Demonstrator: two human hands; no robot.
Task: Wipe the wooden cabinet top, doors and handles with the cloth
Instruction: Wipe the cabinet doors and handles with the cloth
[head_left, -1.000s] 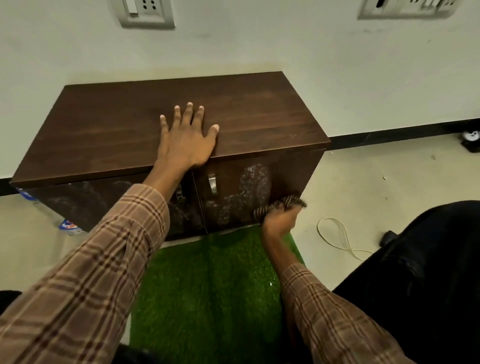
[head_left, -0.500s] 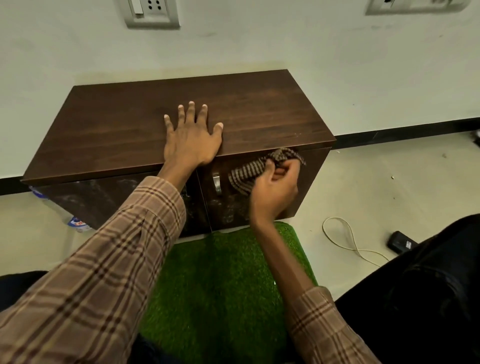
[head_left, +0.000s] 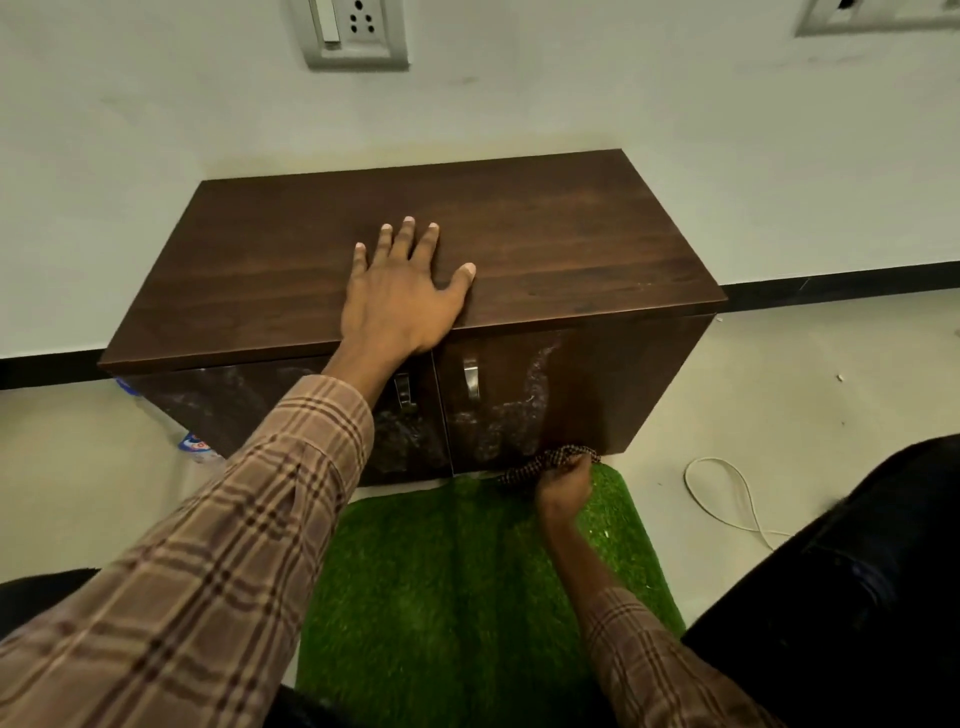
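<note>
— Low against the white wall (head_left: 675, 130), what's where?
— Left hand (head_left: 400, 301) lies flat, fingers spread, on the cabinet top (head_left: 545, 234); right hand (head_left: 563, 486) grips the cloth (head_left: 540, 462) at the right door (head_left: 582, 395)'s bottom edge.
— Next stroke?
— Probably upward; that hand is nearest.

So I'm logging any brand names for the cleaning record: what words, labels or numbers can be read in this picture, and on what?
None can be read.
Plastic bottle behind the cabinet's left end: blue and red label, print too small and blurred to read.
Wall socket plate: a switch and pin holes, no lettering visible.
Cloth in the right hand: checked pattern only, no text.
</note>
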